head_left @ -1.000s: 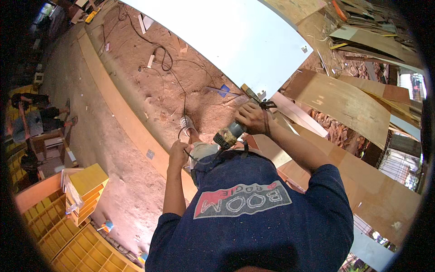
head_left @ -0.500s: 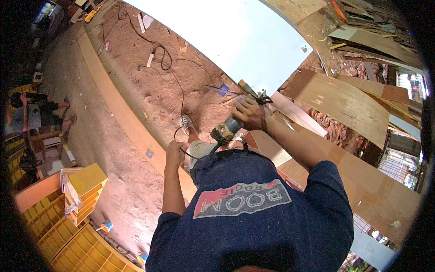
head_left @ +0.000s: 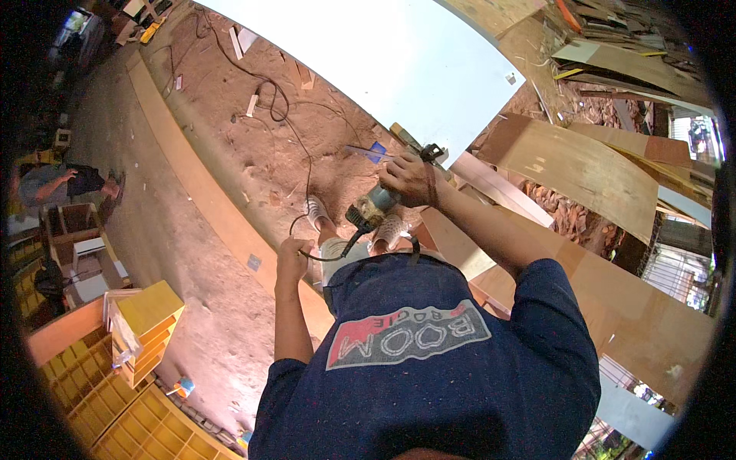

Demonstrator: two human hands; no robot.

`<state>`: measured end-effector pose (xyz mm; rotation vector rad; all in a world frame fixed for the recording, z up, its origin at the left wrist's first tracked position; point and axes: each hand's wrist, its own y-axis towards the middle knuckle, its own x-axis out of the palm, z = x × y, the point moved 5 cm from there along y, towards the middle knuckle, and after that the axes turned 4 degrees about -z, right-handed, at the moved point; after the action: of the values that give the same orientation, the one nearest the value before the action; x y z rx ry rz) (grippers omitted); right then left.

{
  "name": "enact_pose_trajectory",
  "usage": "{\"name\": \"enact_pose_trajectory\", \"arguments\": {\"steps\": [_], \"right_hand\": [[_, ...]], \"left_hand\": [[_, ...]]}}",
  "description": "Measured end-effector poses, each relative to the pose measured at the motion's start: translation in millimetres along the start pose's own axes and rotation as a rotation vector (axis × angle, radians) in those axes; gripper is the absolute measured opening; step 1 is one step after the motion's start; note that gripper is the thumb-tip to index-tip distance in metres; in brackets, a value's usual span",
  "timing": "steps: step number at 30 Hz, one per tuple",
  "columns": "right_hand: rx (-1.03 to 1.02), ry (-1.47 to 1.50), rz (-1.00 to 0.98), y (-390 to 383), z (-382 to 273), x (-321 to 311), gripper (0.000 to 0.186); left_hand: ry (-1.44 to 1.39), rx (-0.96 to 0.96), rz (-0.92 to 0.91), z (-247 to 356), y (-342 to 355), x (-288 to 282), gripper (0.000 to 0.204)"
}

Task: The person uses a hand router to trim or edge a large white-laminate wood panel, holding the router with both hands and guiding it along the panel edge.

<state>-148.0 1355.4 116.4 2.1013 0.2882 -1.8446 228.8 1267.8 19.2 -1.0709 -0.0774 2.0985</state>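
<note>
My right hand (head_left: 409, 179) grips a dusty, teal-bodied corded power saw (head_left: 376, 203) from above. The saw's front end, with a black part and a short wooden strip (head_left: 402, 136), sits at the near corner of a large white panel (head_left: 399, 69). My fingers and wrist hide part of the tool, and its blade does not show. Lower and to the left, my left hand (head_left: 291, 259) is closed around the black power cord (head_left: 309, 165), which loops between that hand and the back of the saw.
A long wooden board (head_left: 192, 169) lies along the dirt floor at left. Plywood sheets (head_left: 575, 165) are stacked at right. Yellow drawer units (head_left: 149, 322) stand at lower left. Another person (head_left: 65, 182) is at far left. My feet stand just behind the saw.
My right hand and the saw have shifted slightly left and up along the panel's corner. The left hand still holds the cord. The person at far left has changed posture.
</note>
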Motion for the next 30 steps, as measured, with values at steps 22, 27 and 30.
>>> {"name": "enact_pose_trajectory", "arguments": {"steps": [22, 27, 30], "right_hand": [[0.225, 0.076, 0.059, -93, -40, -89, 0.045], [0.245, 0.059, 0.025, -119, -47, -84, 0.054], [0.309, 0.052, 0.037, -127, -47, -79, 0.054]], "left_hand": [[-0.058, 0.216, -0.485, 75, 64, 31, 0.038], [-0.401, 0.387, -0.257, 197, 147, 71, 0.047], [-0.674, 0.146, -0.382, 268, 165, 100, 0.052]]}}
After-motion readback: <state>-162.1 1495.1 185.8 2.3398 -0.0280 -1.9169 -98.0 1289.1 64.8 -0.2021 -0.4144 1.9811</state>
